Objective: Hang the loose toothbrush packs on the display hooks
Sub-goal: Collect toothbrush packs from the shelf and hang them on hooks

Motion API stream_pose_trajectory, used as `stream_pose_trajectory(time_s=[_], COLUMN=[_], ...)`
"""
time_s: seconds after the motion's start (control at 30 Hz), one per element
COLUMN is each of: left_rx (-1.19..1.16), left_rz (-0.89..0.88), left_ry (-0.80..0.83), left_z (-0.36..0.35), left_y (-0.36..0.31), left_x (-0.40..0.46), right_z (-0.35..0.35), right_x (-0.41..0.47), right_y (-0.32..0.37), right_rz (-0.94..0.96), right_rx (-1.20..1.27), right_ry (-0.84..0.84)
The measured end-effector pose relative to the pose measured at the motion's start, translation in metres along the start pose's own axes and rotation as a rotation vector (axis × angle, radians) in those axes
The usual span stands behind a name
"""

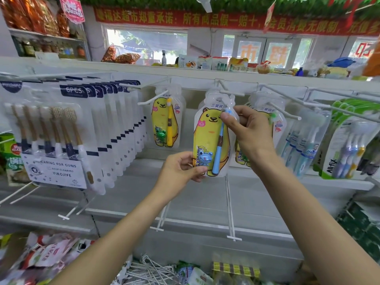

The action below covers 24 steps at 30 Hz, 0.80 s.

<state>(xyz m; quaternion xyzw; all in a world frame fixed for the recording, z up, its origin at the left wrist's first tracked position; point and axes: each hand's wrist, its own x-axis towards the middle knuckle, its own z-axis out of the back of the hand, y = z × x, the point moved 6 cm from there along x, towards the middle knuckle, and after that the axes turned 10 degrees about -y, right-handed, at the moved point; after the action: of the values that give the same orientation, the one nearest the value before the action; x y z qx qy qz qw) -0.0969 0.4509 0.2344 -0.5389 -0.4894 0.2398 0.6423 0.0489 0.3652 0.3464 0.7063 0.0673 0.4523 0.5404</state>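
Note:
A yellow bear toothbrush pack (209, 138) with a blue brush and blue frog toy hangs at the middle display hook (231, 92). My left hand (181, 169) pinches its lower left corner by the frog. My right hand (244, 128) pinches its upper right part near the brush head. A matching pack with a yellow brush (166, 120) hangs on the hook to the left. Another bear pack (273, 120) hangs behind my right hand, partly hidden.
Rows of white six-piece brush packs (67, 130) fill the hooks at left. Adult brush packs (345, 145) hang at right. Bare white hooks (231, 212) jut out from the lower rail. Loose wire hooks (152, 272) and packets lie in the bin below.

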Motion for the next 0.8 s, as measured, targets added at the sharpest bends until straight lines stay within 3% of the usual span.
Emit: stream_pose_trajectory(time_s=[0.63, 0.8], left_rx=[0.014, 0.109], left_rz=[0.032, 0.007], left_ry=[-0.051, -0.08], left_z=[-0.02, -0.017], left_y=[0.039, 0.045], left_x=[0.063, 0.063], right_z=[-0.006, -0.004], right_x=[0.055, 0.05], right_y=[-0.045, -0.047], right_rz=[0.0, 0.026], right_rx=[-0.166, -0.277], right_ry=[-0.024, -0.048])
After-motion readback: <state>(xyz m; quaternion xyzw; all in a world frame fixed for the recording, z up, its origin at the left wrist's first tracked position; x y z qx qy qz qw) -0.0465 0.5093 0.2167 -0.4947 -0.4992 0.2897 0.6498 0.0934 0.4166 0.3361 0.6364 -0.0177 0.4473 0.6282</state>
